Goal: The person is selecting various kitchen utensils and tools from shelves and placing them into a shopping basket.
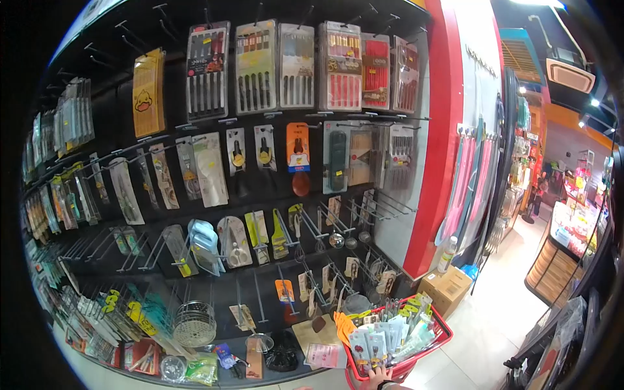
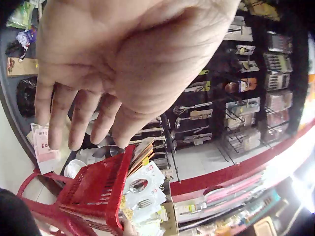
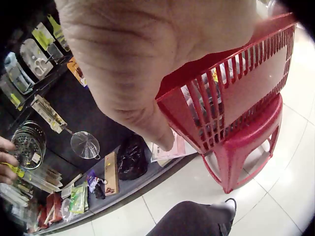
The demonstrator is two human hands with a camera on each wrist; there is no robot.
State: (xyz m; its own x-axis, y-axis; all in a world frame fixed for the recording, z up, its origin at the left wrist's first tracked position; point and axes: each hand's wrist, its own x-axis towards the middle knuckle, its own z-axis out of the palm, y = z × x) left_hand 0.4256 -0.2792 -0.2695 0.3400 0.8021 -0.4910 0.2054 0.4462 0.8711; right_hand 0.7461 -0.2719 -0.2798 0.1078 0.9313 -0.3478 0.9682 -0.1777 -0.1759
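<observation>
My left hand (image 2: 118, 69) hangs in the air in front of the lower display, its fingers extended and its palm holding nothing. At the near rim of a red plastic basket (image 3: 182, 105) is my right hand (image 1: 378, 379). In the right wrist view its thumb points down outside the basket wall, while the other fingers are hidden; I cannot tell whether they grip anything. Packaged forks and spoons (image 1: 377, 344) stand just beyond that hand inside the basket. An orange item (image 1: 344, 328) sits at the basket's left corner.
Under the basket stands a red stool (image 3: 236, 162). A black wall display carries packaged chopsticks (image 1: 208, 71), scissors (image 1: 235, 244) and a wire strainer (image 3: 85, 145). A black bag (image 1: 283, 351) lies on the bottom shelf. A cardboard box (image 1: 445, 289) is behind the basket.
</observation>
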